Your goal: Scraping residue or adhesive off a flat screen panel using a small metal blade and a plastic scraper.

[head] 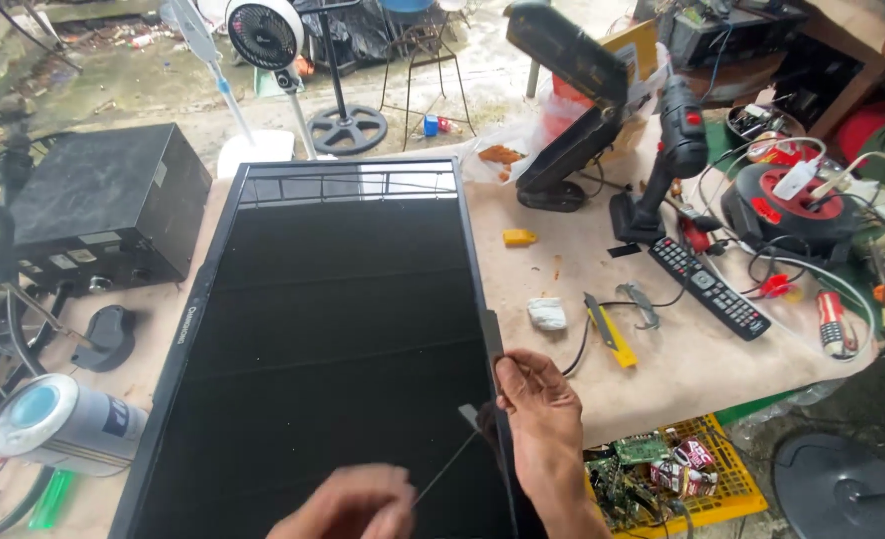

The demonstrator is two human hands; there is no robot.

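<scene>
Fingers of the left hand [348,504], cut off by the bottom edge, pinch a thin tool [449,461] whose tip is hard to make out. Just beyond, the right hand [539,409] grips the bezel strip [491,344] at the right edge of the flat television [333,339], lying screen-up on the desk [562,269].

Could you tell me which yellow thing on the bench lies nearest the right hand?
The yellow utility knife, just right of the right hand. The small yellow block lies farther up the bench, beside the TV.
</scene>
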